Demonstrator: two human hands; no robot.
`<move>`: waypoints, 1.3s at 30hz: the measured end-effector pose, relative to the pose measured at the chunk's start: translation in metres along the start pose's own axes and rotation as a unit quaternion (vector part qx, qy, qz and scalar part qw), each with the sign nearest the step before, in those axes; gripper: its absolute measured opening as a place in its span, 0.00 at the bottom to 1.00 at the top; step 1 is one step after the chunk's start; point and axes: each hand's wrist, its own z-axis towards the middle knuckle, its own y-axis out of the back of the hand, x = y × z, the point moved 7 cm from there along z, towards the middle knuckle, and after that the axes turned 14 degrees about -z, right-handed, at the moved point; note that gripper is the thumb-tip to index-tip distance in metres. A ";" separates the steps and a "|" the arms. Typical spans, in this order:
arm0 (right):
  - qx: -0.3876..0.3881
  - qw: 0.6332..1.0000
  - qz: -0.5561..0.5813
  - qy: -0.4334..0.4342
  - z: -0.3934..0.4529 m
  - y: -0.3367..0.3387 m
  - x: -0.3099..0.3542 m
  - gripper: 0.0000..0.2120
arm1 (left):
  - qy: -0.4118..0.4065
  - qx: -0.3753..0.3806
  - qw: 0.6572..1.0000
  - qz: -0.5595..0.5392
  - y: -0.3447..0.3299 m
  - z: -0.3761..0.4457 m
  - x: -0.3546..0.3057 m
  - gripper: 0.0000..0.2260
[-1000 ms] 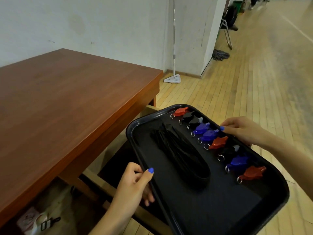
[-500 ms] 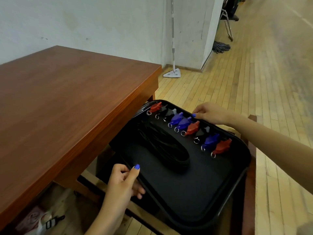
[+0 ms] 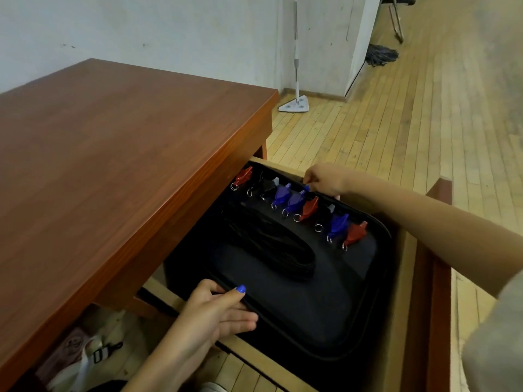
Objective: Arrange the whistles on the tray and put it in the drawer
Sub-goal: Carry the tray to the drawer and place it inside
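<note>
Fingers (image 3: 237, 318) of the left hand (image 3: 209, 315) pinch the near rim of the tray (image 3: 325, 321); right hand (image 3: 325, 179) grips its far rim. Tray, long axis between hands, sits low in the drawer (image 3: 402, 292), whistles (image 3: 297, 205) rowed toward the right hand.

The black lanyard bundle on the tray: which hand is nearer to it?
Left. The left hand grips the tray rim just below the lanyard bundle; the right hand holds the far rim, beyond the whistles.
</note>
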 end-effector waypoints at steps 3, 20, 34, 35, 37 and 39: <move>-0.001 0.999 -0.038 -0.005 0.002 -0.004 -0.003 0.12 | 0.040 0.027 0.998 -0.027 -0.003 -0.003 0.003 0.15; -0.048 0.971 -0.232 0.033 -0.002 -0.032 0.024 0.11 | 0.217 -0.004 0.954 -0.209 -0.023 -0.011 0.028 0.45; 0.027 0.983 -0.182 0.025 0.000 -0.063 0.023 0.13 | 0.222 -0.011 0.938 -0.267 -0.043 0.000 0.041 0.29; 0.038 0.984 -0.172 0.018 0.001 -0.064 0.022 0.12 | 0.228 -0.011 0.934 -0.274 -0.042 0.003 0.044 0.29; 0.075 0.986 -0.148 0.008 0.001 -0.068 0.021 0.12 | 0.250 -0.015 0.925 -0.286 -0.043 0.009 0.051 0.31; 0.120 0.983 -0.136 0.005 -0.002 -0.072 0.022 0.11 | 0.258 -0.025 0.916 -0.307 -0.045 0.013 0.054 0.37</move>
